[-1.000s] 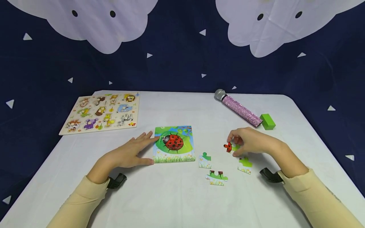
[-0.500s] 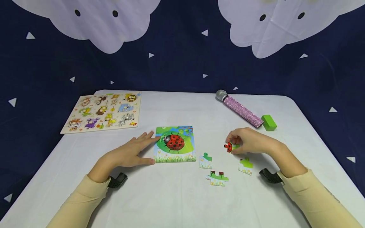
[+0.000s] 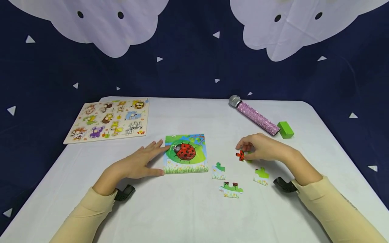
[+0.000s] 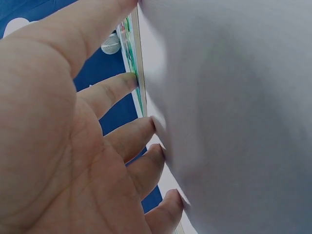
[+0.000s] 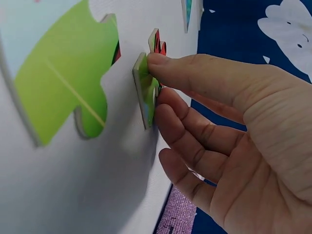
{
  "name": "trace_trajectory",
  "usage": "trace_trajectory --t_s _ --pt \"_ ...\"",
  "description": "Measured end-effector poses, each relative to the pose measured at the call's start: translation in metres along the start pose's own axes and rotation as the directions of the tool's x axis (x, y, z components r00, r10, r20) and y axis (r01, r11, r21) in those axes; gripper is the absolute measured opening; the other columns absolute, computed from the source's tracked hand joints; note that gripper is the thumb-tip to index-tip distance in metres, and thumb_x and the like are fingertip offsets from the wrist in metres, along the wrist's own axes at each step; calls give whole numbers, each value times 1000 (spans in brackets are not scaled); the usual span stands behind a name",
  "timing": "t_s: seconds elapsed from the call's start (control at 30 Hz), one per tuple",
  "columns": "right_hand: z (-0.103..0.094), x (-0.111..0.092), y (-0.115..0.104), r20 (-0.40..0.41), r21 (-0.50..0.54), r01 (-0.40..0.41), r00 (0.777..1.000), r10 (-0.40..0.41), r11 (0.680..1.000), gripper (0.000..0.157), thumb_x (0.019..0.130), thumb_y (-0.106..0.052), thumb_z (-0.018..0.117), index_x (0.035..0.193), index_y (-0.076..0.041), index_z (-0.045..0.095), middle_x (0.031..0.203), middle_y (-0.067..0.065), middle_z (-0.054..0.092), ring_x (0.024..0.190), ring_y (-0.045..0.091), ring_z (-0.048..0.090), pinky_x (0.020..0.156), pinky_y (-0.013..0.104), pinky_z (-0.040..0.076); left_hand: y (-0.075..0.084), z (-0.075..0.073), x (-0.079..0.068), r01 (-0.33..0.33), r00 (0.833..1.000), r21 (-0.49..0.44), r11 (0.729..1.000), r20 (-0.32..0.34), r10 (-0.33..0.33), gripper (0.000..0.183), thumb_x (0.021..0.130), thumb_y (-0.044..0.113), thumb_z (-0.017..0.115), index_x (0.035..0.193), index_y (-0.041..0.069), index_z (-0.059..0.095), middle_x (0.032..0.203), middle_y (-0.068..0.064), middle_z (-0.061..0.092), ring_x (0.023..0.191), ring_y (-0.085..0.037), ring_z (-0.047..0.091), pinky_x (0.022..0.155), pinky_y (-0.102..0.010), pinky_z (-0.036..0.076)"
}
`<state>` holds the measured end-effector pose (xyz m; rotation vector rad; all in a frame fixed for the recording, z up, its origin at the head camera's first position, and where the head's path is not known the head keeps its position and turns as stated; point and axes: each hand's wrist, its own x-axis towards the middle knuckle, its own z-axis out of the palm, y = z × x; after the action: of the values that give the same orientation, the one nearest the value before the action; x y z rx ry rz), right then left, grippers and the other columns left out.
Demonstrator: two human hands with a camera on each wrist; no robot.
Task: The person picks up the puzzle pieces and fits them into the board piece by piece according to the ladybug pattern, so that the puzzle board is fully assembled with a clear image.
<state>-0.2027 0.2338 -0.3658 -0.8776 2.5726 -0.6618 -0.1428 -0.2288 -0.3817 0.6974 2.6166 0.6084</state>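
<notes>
Apparently the work is only partway along: nearest, at lower centre-right of the head view, lies a wide grass-edged piece (image 3: 231,190), loose on the white cloth (image 3: 176,216). Just beyond it sit a small corner piece (image 3: 218,172), to its upper left, and a green corner piece (image 3: 261,176), to its upper right. These three lie apart, so joining pieces looks undone.

The right hand (image 3: 263,147), right of centre, pinches a red-and-green piece (image 3: 240,155) between thumb and fingers; whether it is clear of the cloth, I cannot tell. The left hand (image 3: 138,162), left of centre, has its fingers spread, thumb and forefinger touching the left edge of a ladybug square (image 3: 186,153) mid-frame. That square looks complete.

Farther back, a green block (image 3: 285,130) and a glittery pink microphone (image 3: 256,116) lie at right, with an animal board (image 3: 107,121) at left. Behind the table, a navy curtain (image 3: 194,67) with white triangles and cloud shapes fills the upper frame.
</notes>
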Motion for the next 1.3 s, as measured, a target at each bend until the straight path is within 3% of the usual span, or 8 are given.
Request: trace_trajectory --t_s 0.47,0.67,0.77,1.07,1.3 --pt "7 3 3 -12 2 9 1000 -9 1000 31 90 -9 85 119 -12 76 101 -5 75 94 12 66 86 30 59 -1 3 -2 7 1000 -5 1000 13 -7 90 99 51 75 171 19 32 180 -22 13 166 -50 8 128 -78 10" --pt "2 -9 0 13 -43 -80 997 81 996 47 82 -33 95 120 -15 75 101 -3 71 94 14 62 85 34 55 1 2 0 12 1000 -1 1000 19 -12 90 99 50 75 171 19 31 180 -22 13 166 -50 9 129 -77 11" --pt "-3 -13 -2 31 -54 -122 992 124 991 55 78 -34 98 123 -15 73 102 0 70 93 15 60 85 36 53 1 0 1 15 1000 3 1000 16 -15 90 99 50 75 171 19 31 180 -21 13 166 -49 8 130 -76 10" --pt "-5 -14 0 48 -15 -112 992 113 994 46 81 -24 94 120 -15 70 95 -1 68 87 14 59 78 29 51 0 -3 3 8 1000 2 1000 9 -8 89 99 49 75 171 19 32 180 -22 13 167 -49 8 129 -76 10" --pt "-1 -10 -1 22 -17 -91 996 91 996 48 80 -32 96 117 -13 70 92 -1 66 84 14 57 75 28 49 1 -3 2 8 1000 -2 1000 8 -8 89 99 48 76 170 18 33 180 -22 13 167 -49 8 129 -77 10"
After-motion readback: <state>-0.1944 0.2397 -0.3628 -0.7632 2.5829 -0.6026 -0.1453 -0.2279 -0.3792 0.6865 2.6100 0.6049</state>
